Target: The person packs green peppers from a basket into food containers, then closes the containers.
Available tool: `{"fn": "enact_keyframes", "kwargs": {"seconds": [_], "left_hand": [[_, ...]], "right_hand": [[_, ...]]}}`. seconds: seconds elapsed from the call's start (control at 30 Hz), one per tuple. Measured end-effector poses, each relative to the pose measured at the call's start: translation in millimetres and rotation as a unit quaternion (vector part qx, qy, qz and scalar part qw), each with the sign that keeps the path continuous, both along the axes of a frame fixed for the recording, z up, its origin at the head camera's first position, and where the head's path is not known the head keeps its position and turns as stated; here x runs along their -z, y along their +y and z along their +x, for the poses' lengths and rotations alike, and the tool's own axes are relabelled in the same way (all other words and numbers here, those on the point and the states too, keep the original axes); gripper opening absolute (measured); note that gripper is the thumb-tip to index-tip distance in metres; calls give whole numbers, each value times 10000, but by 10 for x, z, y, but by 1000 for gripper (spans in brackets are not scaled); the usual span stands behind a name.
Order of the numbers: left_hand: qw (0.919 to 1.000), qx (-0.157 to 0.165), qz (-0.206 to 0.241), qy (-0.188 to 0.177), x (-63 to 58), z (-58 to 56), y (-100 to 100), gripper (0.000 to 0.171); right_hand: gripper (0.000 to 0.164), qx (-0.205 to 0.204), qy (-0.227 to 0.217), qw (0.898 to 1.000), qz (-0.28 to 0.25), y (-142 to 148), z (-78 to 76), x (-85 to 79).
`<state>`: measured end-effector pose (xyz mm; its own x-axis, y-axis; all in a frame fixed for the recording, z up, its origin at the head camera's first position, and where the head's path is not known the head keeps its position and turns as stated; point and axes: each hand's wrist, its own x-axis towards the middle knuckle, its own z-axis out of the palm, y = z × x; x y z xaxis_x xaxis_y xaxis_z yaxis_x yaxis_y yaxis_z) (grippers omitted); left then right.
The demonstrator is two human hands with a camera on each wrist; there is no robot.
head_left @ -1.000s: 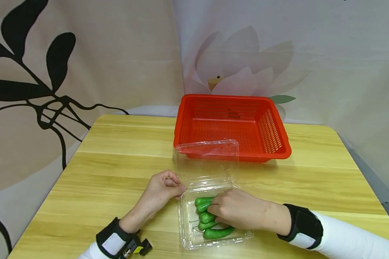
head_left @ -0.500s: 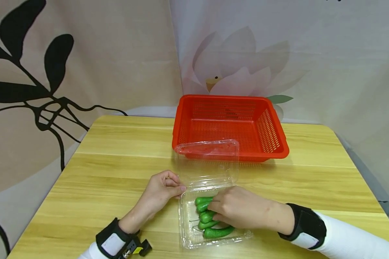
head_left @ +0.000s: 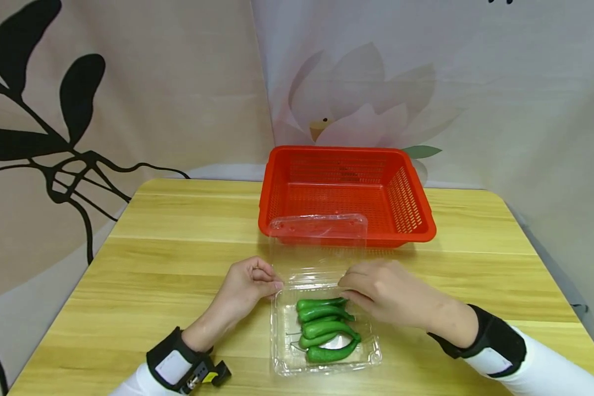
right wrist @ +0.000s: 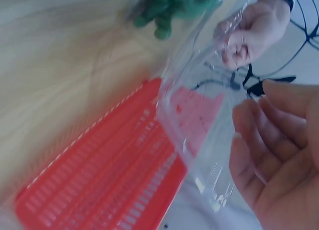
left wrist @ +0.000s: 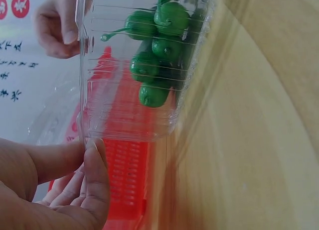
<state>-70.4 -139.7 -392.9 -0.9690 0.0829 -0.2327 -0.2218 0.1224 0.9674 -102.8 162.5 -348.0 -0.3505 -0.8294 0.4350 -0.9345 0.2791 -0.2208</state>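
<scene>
Several green chili peppers (head_left: 329, 329) lie side by side in the base of a clear plastic clamshell box (head_left: 283, 355) on the table. Its transparent lid (head_left: 319, 256) stands raised at the back, in front of the basket. My left hand (head_left: 249, 289) pinches the box's rim at the back left corner between thumb and fingers; the left wrist view shows this pinch close up, with the pepper ends (left wrist: 149, 65) behind the clear wall. My right hand (head_left: 393, 294) hovers by the back right corner. In the right wrist view its fingers (right wrist: 246, 163) are loosely bent and hold nothing.
A red perforated plastic basket (head_left: 346, 152) stands behind the box at the back of the wooden table (head_left: 188, 220); nothing shows inside it. A printed curtain (head_left: 188, 93) hangs behind the table.
My right hand has lifted off the peppers and moved back and right, uncovering them. My left hand keeps its pinch on the box. The head view has shifted slightly.
</scene>
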Motion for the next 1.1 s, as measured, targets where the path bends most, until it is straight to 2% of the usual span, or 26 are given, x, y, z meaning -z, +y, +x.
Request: {"fn": "enact_keyframes", "kwargs": {"seconds": [0.1, 0.17, 0.27, 0.37, 0.5, 0.67, 0.9, 1.1], "left_hand": [[10000, 21, -87, 40, 2, -16, -7, 22], [9999, 39, -108, 48, 3, -28, -12, 22], [9999, 51, -135, 68, 1, -48, -13, 21], [9998, 36, -194, 82, -2, -73, 0, 21], [9996, 39, -242, 107, 6, -109, 27, 21], [9995, 111, -236, 201, 15, -152, 57, 21], [9993, 143, -214, 260, 16, -197, 97, 21], [9994, 41, -175, 290, 24, -221, 124, 19]], "right_hand": [[23, 365, 138, 9986, -356, 66, -65, -27], [19, 589, 205, 9962, -611, 110, -118, -43], [14, 945, 207, 9907, -959, 173, -201, -69], [19, 1315, 251, 9835, -1216, 225, -270, -91], [27, 1928, 220, 9716, -1353, 268, -341, -108], [34, 2570, -47, 9581, -1267, 295, -392, -130], [27, 2674, -217, 9570, -1102, 294, -418, -155], [23, 2656, -315, 9576, -1076, 306, -402, -170]]}}
